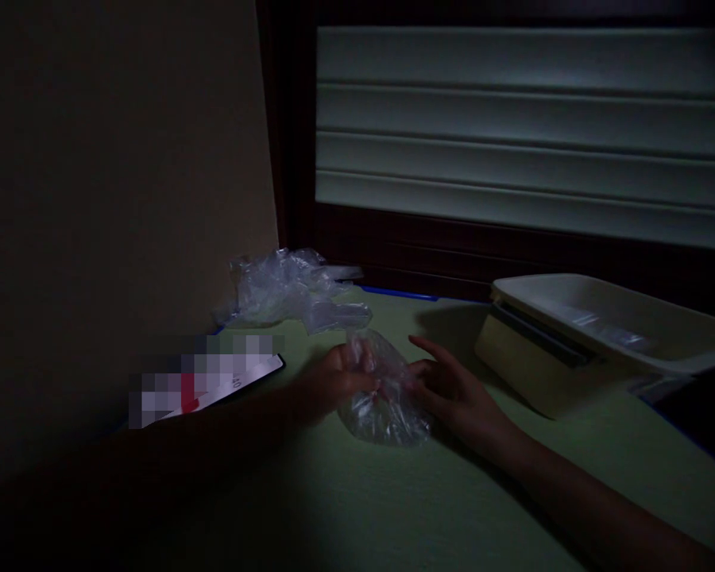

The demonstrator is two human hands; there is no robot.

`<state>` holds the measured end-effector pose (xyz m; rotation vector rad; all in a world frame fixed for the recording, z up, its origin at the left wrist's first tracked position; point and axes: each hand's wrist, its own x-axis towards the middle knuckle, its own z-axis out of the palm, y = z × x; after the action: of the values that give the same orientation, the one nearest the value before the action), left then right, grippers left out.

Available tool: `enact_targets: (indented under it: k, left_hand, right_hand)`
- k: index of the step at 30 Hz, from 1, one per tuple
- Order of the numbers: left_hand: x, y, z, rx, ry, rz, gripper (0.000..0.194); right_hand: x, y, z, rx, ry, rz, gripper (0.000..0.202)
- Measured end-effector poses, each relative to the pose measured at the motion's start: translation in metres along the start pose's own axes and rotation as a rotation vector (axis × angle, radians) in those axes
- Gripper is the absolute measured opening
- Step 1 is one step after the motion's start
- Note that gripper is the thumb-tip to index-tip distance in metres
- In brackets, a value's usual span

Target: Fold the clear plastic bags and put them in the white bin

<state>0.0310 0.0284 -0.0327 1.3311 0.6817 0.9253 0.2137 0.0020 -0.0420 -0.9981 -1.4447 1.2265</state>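
Observation:
A clear plastic bag (387, 417), crinkled and see-through, is held between both hands above the pale green tabletop (381, 500). My left hand (339, 377) is closed on its upper left part, partly behind the film. My right hand (453, 389) pinches the bag's right side with thumb and fingers, one finger stretched out away from it. Whether anything lies inside the bag I cannot make out in the dim light.
Behind my left hand lies a heap of crumpled clear plastic bags (280, 286). A cream plastic bin (512, 365) stands at the right with clear plastic in it. A phone-like device (238, 381), partly blurred out, is at the left. Wall and shuttered window (512, 119) bound the table.

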Motion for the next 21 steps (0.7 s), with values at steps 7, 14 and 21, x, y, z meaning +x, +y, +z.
enact_targets:
  k: [7, 14, 21]
  left_hand:
    - [-0.001, 0.008, 0.002, 0.005, 0.051, -0.019, 0.016]
    - [0.000, 0.002, 0.000, 0.020, 0.119, -0.010, 0.028]
    - [0.002, 0.002, 0.000, -0.011, 0.221, -0.002, 0.029]
  right_hand:
    - [0.002, -0.008, -0.005, -0.078, 0.157, -0.049, 0.035]
    - [0.001, -0.019, -0.023, -0.313, 0.328, -0.165, 0.029]
    - [-0.003, -0.032, -0.023, -0.201, 0.476, -0.104, 0.032]
